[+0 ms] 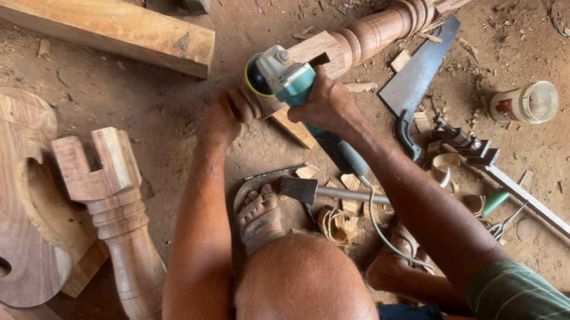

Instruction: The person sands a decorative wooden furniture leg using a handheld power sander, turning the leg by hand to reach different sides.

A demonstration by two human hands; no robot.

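Right hand (325,103) grips teal angle grinder (287,82) against turned wooden leg (370,31) lying on dirt floor (152,103) near its far edge — left hand (217,121) clasps leg's near end; handsaw (417,75) beside.

Seated with one knee raised, both arms reach forward, left hand (216,123) and right hand (324,104) each clenched tight.

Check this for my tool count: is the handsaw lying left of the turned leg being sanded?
No, the handsaw lies on the dirt right of the turned leg.
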